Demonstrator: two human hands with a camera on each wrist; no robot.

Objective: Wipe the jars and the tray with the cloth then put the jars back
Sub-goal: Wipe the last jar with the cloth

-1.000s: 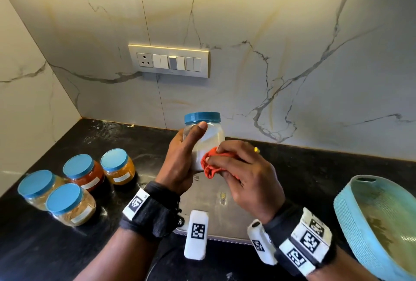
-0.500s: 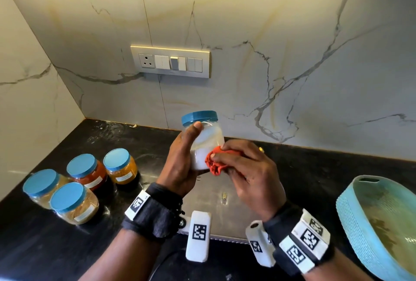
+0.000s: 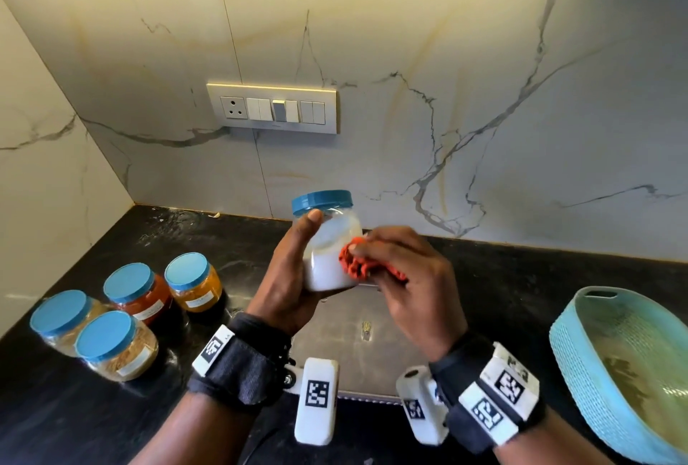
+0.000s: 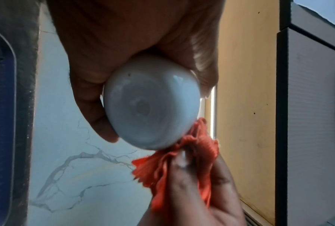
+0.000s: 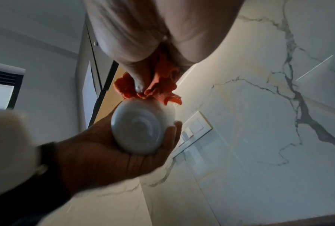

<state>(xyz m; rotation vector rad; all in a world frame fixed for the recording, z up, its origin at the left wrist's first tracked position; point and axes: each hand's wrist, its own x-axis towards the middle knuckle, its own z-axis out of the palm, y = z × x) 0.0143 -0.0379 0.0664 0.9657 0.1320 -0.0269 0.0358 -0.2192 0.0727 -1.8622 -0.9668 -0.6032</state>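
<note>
My left hand [image 3: 294, 278] grips a blue-lidded jar of white powder [image 3: 329, 241] upright in the air above the steel tray [image 3: 350, 353]. My right hand [image 3: 405, 278] pinches a bunched orange cloth [image 3: 355, 263] and presses it against the jar's right side. From below, the jar's base [image 4: 153, 107] [image 5: 138, 130] shows, with the cloth [image 4: 174, 166] [image 5: 158, 87] against its edge. Several other blue-lidded jars [image 3: 149, 300] stand on the black counter at the left.
A light blue basket [image 3: 580, 364] sits at the right edge of the counter [image 3: 56, 420]. A marble wall with a switch panel [image 3: 273, 108] rises behind, and another marble wall closes the left side.
The jar has tilted slightly and turned in my left hand. My right hand has slid the cloth a little down the jar's side.
</note>
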